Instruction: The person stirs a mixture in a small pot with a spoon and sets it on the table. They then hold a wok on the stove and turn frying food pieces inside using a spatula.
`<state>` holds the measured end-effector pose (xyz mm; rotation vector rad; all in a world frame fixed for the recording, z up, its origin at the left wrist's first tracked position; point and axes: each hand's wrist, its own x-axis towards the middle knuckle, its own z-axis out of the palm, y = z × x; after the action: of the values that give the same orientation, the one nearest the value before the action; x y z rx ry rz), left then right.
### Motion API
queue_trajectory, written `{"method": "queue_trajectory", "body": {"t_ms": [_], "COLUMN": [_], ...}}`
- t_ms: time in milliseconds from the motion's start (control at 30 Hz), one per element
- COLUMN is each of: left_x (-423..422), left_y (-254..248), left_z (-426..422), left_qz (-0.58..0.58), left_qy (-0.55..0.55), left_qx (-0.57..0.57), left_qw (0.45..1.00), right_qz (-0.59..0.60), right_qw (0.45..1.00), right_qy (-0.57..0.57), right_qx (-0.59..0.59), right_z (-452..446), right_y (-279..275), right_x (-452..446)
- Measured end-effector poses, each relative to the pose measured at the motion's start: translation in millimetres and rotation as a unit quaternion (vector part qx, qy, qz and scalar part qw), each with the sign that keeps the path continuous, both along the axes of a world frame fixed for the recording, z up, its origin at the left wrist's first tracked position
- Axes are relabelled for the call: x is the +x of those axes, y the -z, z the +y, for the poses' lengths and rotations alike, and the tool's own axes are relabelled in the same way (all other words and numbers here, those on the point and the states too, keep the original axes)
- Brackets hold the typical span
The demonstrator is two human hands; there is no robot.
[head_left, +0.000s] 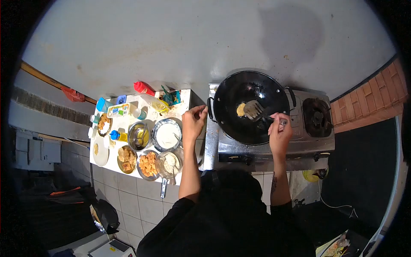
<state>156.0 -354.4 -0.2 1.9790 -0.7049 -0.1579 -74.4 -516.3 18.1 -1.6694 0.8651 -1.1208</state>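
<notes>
A black wok rests on the left side of a steel gas stove. In it lies a small golden piece of food, beside the slotted head of a metal spatula. My right hand is closed round the spatula's handle, over the wok's front right rim. At the wok's left handle is my left hand, its thumb and fingertips close together near the handle. Whether they grip it is too small to tell.
Left of the stove, a white table holds a bowl of white powder, a plate of orange-brown pieces, a pan of batter, a red bottle and several other containers. The right burner shows beside the wok.
</notes>
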Motion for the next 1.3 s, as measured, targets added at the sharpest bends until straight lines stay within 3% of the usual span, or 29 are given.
{"method": "queue_trajectory", "body": {"t_ms": [167, 200, 433, 567, 700, 767, 900, 1100, 1133, 1200, 1300], "left_x": [-5, -5, -2, 0, 2, 2, 4, 7, 7, 8, 8], "left_y": [-4, -5, 3, 3, 3, 4, 6, 9, 8, 10, 10], "left_z": [-3, -4, -6, -7, -8, -8, -9, -9, -9, -8, -9], "left_qz": [-0.002, 0.001, -0.002, -0.003, 0.0, -0.004, -0.001, -0.01, -0.013, -0.008, 0.0], "left_qy": [0.001, 0.004, 0.002, 0.003, 0.006, 0.007, 0.009, 0.015, 0.018, 0.017, 0.016], "left_qx": [-0.002, -0.001, -0.008, -0.006, 0.004, 0.006, 0.003, -0.007, -0.008, -0.008, -0.013], "left_qw": [1.0, 1.0, 1.0, 1.0, 1.0, 1.0, 1.0, 1.0, 1.0, 1.0, 1.0], "right_qz": [0.028, 0.065, 0.049, 0.09, 0.105, -0.039, 0.079, 0.131, 0.131, 0.123, 0.104], "right_qw": [0.999, 0.996, 0.997, 0.988, 0.993, 0.998, 0.995, 0.973, 0.973, 0.987, 0.992], "right_qy": [-0.032, -0.028, -0.028, -0.083, -0.05, -0.036, -0.025, -0.062, -0.061, -0.074, -0.055], "right_qx": [0.006, -0.05, -0.058, -0.09, 0.029, 0.035, -0.058, -0.178, -0.178, -0.07, -0.039], "right_z": [-2, -4, -11, -5, -13, -17, -34, -37, -36, -30, -23], "right_y": [15, 14, 10, -2, -10, -14, -20, -17, -14, -2, 8], "right_x": [6, 5, 7, 3, -7, -11, -24, -18, -17, -14, -6]}}
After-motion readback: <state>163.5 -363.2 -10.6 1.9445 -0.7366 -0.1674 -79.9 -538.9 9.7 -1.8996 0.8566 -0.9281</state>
